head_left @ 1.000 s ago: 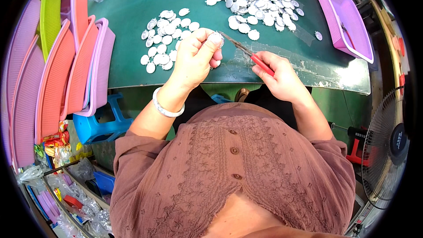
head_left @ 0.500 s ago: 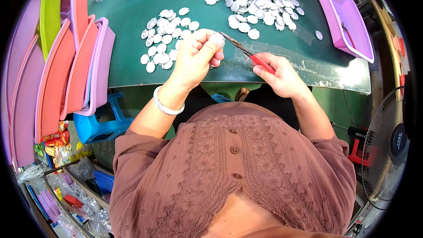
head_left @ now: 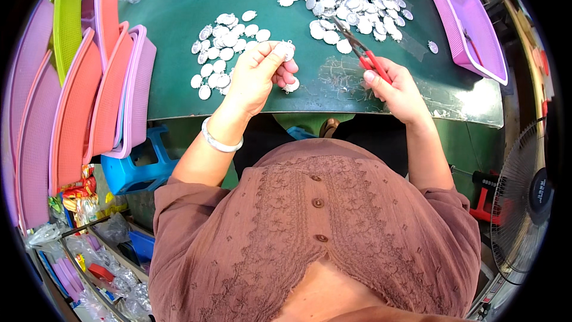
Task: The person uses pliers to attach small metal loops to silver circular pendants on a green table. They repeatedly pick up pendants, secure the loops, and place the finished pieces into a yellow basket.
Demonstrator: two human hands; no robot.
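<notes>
in the head view, the left hand (head_left: 256, 76) pinches a silvery oval disc (head_left: 289, 52) between thumb and fingers, over the green worktop (head_left: 170, 53). a second disc (head_left: 292, 86) shows just below its curled fingers; whether held or lying there cannot be told. the right hand (head_left: 398, 90) is closed around red-handled pliers (head_left: 365, 53), their nose pointing up and left, near the large disc pile (head_left: 351, 0). a smaller disc cluster (head_left: 226, 40) lies beside the left hand.

Red-handled, dark-metal pliers (head_left: 361, 51). Silver-white oval metal pieces (head_left: 351, 5); green desk (head_left: 171, 59). Desk's right edge: lilac mesh-patterned plastic basket (head_left: 455, 39). Brown cloth blouse (head_left: 375, 220): darker floral pattern.
</notes>
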